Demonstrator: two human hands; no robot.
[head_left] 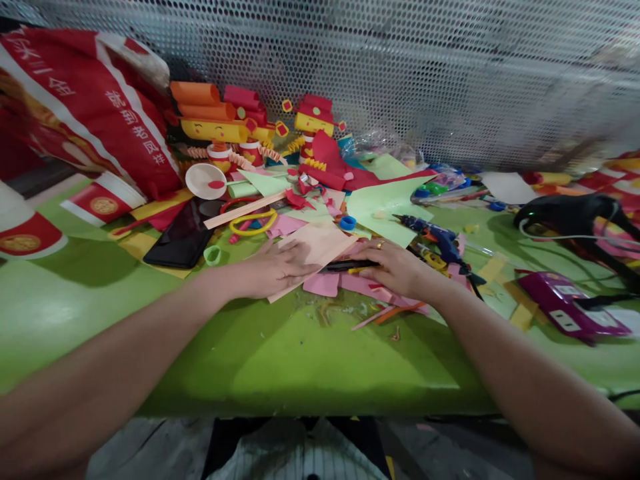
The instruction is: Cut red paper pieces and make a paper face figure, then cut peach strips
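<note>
My left hand (267,268) lies with its fingers stretched flat over a sheet of peach paper (320,245). My right hand (400,268) rests on the paper scraps at that sheet's right end, a ring on one finger, with thumb and fingers apart. A dark slim tool (350,265) lies between the hands, partly covered, so its kind is unclear. Under and around it are pink paper scraps (323,285). Just beyond the right hand sits a blue glue gun (435,233). Behind the peach sheet is light green paper (385,203), with a small blue ring (347,223) nearby.
Yellow-handled scissors (253,223), a black phone (180,233) and paper cups (105,200) lie left. Paper figures (313,123) stand along the perforated metal screen (400,80). A red bag (90,107) leans at far left. A purple power strip (570,307) sits right on the green table (300,367).
</note>
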